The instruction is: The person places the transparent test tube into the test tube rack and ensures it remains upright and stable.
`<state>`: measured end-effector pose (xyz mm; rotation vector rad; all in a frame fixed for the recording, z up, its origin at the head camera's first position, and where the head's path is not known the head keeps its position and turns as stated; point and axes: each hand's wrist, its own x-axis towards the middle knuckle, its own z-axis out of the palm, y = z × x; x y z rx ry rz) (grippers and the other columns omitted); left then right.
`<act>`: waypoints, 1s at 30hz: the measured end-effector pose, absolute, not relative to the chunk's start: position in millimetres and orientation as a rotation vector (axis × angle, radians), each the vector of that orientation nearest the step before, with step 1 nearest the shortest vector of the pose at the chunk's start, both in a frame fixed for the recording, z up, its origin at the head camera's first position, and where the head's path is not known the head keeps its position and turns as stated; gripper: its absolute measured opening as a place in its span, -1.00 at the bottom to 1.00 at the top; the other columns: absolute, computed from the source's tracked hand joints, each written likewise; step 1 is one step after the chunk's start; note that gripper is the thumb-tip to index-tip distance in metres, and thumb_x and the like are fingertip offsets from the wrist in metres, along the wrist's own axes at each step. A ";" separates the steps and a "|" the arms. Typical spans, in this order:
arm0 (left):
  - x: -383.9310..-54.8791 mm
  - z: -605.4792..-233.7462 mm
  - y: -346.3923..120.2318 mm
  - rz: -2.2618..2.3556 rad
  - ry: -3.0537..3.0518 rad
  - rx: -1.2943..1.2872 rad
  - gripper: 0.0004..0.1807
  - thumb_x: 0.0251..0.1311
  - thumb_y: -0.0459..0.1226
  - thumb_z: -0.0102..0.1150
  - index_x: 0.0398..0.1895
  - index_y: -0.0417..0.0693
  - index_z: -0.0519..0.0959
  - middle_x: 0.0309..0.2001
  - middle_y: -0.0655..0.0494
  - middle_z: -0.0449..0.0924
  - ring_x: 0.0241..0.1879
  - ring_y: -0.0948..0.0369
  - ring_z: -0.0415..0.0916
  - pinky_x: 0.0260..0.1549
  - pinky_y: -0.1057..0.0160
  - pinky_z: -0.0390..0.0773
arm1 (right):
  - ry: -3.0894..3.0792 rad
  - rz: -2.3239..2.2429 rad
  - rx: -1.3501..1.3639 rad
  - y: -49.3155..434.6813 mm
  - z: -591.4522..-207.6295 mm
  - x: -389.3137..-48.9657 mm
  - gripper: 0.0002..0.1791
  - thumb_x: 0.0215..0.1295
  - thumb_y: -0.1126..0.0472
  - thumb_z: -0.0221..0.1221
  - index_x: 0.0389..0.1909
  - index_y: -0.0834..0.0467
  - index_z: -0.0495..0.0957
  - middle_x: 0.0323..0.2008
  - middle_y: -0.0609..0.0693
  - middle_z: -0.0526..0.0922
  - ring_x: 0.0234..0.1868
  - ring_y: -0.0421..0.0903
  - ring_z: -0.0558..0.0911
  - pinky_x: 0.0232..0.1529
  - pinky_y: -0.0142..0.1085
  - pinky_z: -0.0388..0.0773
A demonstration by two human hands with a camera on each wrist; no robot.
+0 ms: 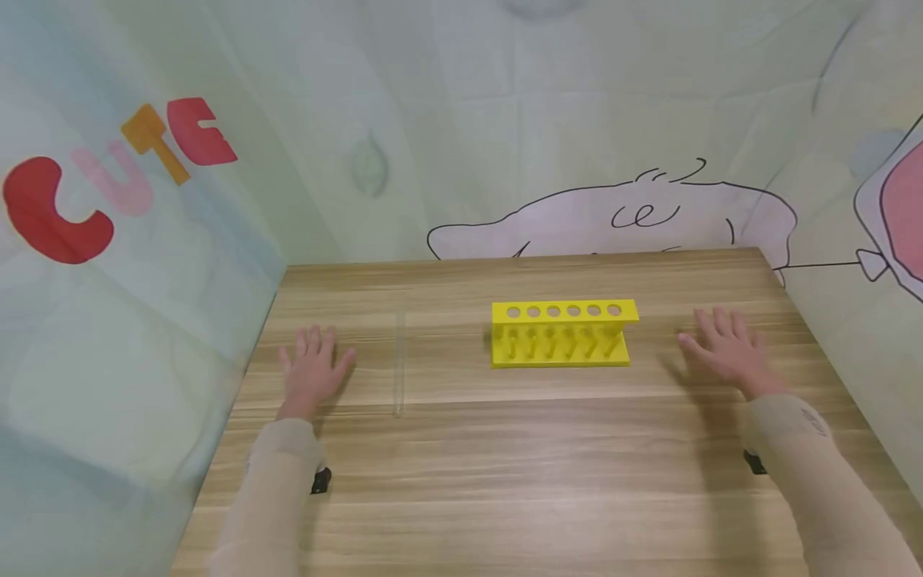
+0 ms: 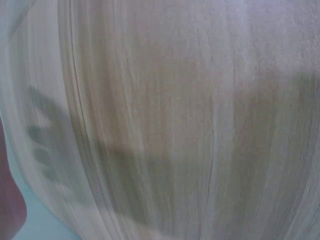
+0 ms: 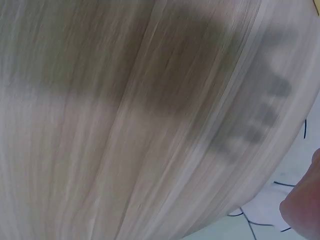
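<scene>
A yellow test tube rack (image 1: pixel 558 359) with a row of round holes and pegs below them stands right of the table's middle. To its left a clear glass test tube (image 1: pixel 400 365) lies lengthwise on the wood. My left hand (image 1: pixel 313 373), fingers spread and holding nothing, is left of the tube. My right hand (image 1: pixel 730 353) is to the right of the rack, its fingers also spread and bare. In the wrist views only a bit of the left hand (image 2: pixel 10 200) and of the right hand (image 3: pixel 304 200) shows, with hand shadows on the wood.
A wood-grain table (image 1: pixel 505 473) spans the view beneath both arms. Behind it and at its sides hangs a printed cloth (image 1: pixel 404 128) with cartoon drawings and coloured letters. The cloth meets the table's far edge.
</scene>
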<state>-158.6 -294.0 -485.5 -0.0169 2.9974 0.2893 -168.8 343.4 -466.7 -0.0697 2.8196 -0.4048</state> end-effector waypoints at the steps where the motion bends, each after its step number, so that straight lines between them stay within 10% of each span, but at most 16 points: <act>1: -158.8 -486.0 -293.0 0.292 3.005 -0.013 -0.20 0.23 0.19 -0.45 0.35 -0.17 -0.16 0.35 -0.30 -0.29 0.32 -0.23 -0.43 0.14 -0.34 -0.47 | 2.826 -0.406 -0.068 341.0 -466.4 -169.4 -0.12 0.22 -0.35 -0.39 0.35 0.14 -0.37 0.31 0.37 -0.41 0.27 0.38 -0.45 0.07 0.38 -0.51; 30: -169.4 -490.2 -265.4 0.463 3.245 0.037 -0.43 0.20 -0.08 -0.12 0.23 -0.16 0.16 0.17 -0.25 0.27 0.13 -0.17 0.22 0.15 -0.18 0.11 | 2.870 -1.228 0.058 297.0 -456.8 -182.2 -0.24 0.30 -0.16 -0.22 0.34 0.23 -0.17 0.29 0.36 -0.01 0.23 0.36 0.09 0.10 0.28 0.07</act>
